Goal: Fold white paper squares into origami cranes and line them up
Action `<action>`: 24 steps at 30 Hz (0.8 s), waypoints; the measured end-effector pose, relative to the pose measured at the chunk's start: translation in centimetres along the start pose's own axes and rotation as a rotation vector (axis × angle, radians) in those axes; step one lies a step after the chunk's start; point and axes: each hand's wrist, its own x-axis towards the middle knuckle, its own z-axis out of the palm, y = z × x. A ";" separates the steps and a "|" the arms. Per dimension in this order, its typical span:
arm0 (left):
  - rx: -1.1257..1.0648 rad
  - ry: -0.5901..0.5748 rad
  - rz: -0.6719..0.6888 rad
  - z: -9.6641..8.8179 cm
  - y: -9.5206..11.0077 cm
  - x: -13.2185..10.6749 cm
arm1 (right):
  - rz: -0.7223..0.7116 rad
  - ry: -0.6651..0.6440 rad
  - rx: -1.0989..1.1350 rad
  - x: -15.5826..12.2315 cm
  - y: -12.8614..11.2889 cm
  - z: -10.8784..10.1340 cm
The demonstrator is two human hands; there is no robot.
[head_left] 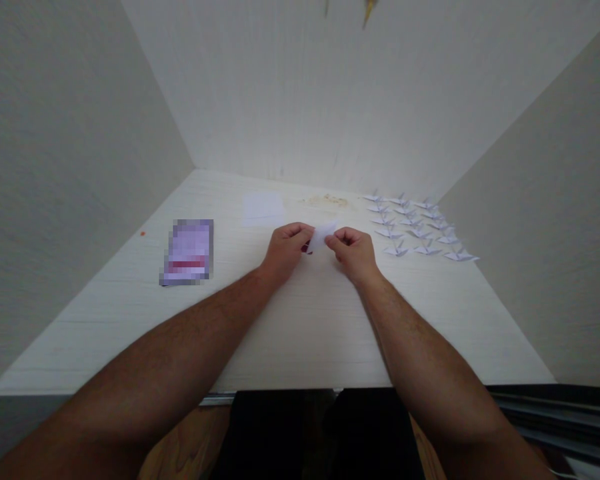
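Both of my hands meet over the middle of the white desk (290, 333). My left hand (286, 251) and my right hand (354, 252) each pinch one end of a small white piece of paper (323, 235), fingers curled closed on it. A small dark red spot shows under the paper by my left thumb; I cannot make out what it is. To the right of my right hand lie several folded white paper cranes (415, 227) in rows.
A flat purple-and-white packet (189, 252) lies on the left. A white paper sheet (263, 208) lies behind my hands, with a pale brownish smudge (327, 200) beside it. Walls close in the desk on three sides. A tiny orange speck (143, 233) sits far left.
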 end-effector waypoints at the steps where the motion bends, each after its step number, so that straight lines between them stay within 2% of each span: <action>1: -0.028 -0.013 -0.004 0.0 -0.1 0.0 | -0.002 0.003 0.011 0.0 0.1 0.0; 6: -0.040 -0.033 -0.016 0.0 0.1 -0.1 | -0.019 0.015 0.050 0.0 0.1 0.1; 11: 0.066 -0.054 -0.049 0.2 0.6 -0.6 | -0.055 0.004 0.100 0.0 -0.4 0.1; 17: 0.351 -0.029 0.061 0.3 0.8 -0.9 | -0.207 0.121 0.113 0.2 -0.3 0.0; 24: 0.332 0.069 0.053 0.2 0.8 -0.7 | -0.196 0.080 0.025 -0.1 0.0 0.1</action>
